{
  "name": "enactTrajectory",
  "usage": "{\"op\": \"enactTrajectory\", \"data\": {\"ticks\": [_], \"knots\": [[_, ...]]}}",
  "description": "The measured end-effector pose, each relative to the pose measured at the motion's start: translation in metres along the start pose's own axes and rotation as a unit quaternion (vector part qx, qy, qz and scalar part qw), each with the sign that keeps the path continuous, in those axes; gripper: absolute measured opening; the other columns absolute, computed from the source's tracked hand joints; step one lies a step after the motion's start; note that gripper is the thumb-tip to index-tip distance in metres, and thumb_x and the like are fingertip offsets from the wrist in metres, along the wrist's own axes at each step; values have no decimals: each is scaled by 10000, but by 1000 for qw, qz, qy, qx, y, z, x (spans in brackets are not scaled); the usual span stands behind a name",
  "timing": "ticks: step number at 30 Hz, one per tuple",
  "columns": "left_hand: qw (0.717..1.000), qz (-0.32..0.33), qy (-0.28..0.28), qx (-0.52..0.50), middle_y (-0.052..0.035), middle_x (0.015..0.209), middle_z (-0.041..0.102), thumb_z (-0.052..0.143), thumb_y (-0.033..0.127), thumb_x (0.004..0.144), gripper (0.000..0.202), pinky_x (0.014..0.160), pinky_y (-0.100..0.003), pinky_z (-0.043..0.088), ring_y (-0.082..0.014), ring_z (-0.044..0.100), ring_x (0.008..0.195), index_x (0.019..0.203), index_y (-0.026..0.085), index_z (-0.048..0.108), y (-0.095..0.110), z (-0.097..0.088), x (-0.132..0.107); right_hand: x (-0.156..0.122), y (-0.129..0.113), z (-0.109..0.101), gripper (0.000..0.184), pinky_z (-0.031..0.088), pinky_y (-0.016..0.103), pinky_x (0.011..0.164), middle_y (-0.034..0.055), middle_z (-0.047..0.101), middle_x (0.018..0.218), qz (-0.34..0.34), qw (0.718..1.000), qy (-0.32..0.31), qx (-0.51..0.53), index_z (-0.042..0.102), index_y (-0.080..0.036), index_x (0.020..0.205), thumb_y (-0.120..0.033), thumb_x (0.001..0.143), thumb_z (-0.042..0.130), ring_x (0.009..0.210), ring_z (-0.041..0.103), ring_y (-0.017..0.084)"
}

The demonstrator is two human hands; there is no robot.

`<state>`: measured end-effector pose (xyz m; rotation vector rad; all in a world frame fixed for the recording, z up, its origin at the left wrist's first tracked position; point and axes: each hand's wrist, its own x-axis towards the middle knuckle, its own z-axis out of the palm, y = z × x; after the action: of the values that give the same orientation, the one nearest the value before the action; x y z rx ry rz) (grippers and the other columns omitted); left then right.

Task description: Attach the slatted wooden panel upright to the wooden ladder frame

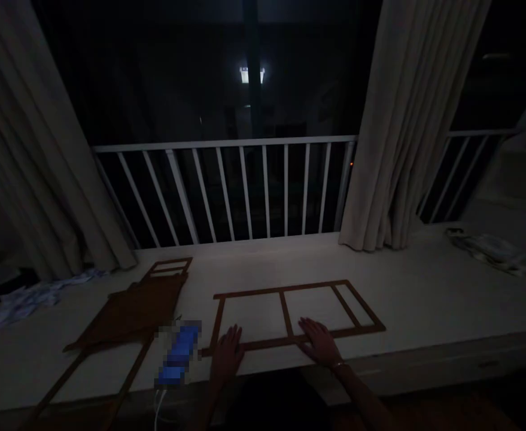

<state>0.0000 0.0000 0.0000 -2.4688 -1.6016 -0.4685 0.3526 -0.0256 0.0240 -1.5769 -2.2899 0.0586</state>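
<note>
A brown wooden frame [286, 312] with crossbars lies flat on a pale window ledge [263, 269] in front of me. My left hand [227, 354] rests palm down across the near rail by the frame's left end, its fingers stretched out. Against the same rail, near the middle crossbar, my right hand [319, 342] lies flat with its fingers extended and a thin bracelet at the wrist. Neither hand is wrapped around the wood. The dim light hides fine detail.
To the left lies another wooden frame with brown fabric or sheeting [137, 308] on it. A pixelated phone-like object [178, 354] with a white cable [158, 407] sits beside it. White railing [263, 143] and curtains [392, 131] border the dark window. Crumpled items [491, 248] lie far right.
</note>
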Motion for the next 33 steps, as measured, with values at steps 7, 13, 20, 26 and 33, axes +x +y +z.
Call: {"op": "enactTrajectory", "data": {"ticks": [7,13,20,26,33], "knots": [[1000,1,10,2,-42,1364,287,295,322,848,477,990,-392,272,-190,242,1254,1314,231,245,0,0,0,0,-1,-1,603,209,411,968,36,342,1334,-1,1000,1,-2,279,-263,1305,-548,777,341,1211,294,217],[1000,2,3,-6,-49,1359,296,307,314,844,476,984,-405,277,-199,248,1251,1310,231,253,-1,-1,-1,0,-2,-3,592,210,411,968,39,349,1330,-4,1000,-4,2,285,-264,1303,-541,783,335,1210,298,222],[1000,2,-1,-12,-44,1361,290,302,316,848,468,993,-401,265,-197,245,1252,1307,233,266,-1,-4,0,1,-2,-3,599,214,421,964,41,341,1334,0,1000,-5,3,279,-267,1305,-545,779,344,1209,300,231],[1000,6,-4,-9,-48,1360,293,306,312,843,476,997,-395,253,-195,246,1252,1309,224,265,-2,-3,0,0,-2,-1,596,215,418,965,39,338,1336,-3,1000,-7,-1,272,-268,1308,-547,784,329,1211,298,224],[1000,5,-7,-9,-51,1361,290,300,335,846,477,995,-394,253,-192,258,1247,1308,224,264,-3,-3,0,0,-1,2,600,226,414,964,44,340,1335,-12,1000,0,-10,268,-256,1310,-545,788,322,1210,300,222]]}}
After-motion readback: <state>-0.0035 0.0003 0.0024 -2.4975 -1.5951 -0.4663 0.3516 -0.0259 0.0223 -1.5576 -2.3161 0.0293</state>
